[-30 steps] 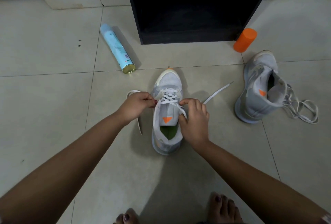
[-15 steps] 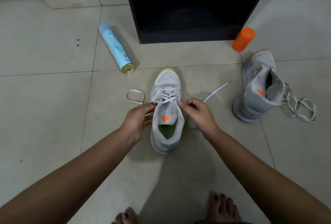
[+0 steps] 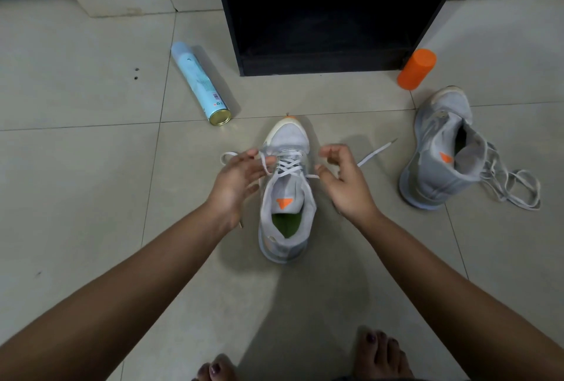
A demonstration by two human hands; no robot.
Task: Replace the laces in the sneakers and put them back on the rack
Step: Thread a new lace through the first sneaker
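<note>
A grey sneaker point(image 3: 287, 136) with an orange tongue mark stands upright on the floor, toe pointing away from me. Its white lace point(image 3: 288, 168) is crossed through the eyelets. My left hand point(image 3: 235, 179) is at the shoe's left side, and the left lace strand runs between its thumb and fingertips. On the right side of the shoe, my right hand point(image 3: 345, 182) hovers with its fingers curled apart. The right strand lies under it and ends on the floor. The second sneaker point(image 3: 439, 161) lies on its side at the right, with loose laces point(image 3: 512, 187) spilling out.
The black shoe rack point(image 3: 320, 14) stands open straight ahead on the tiled floor. A light blue spray can point(image 3: 200, 81) lies to its left, and an orange cylinder point(image 3: 416, 69) stands at its right corner. My bare feet point(image 3: 378, 353) are at the bottom edge.
Both hands have moved up toward the top eyelets. The right hand has let go of its pinch on the lace and spread its fingers. The left hand has loosened.
</note>
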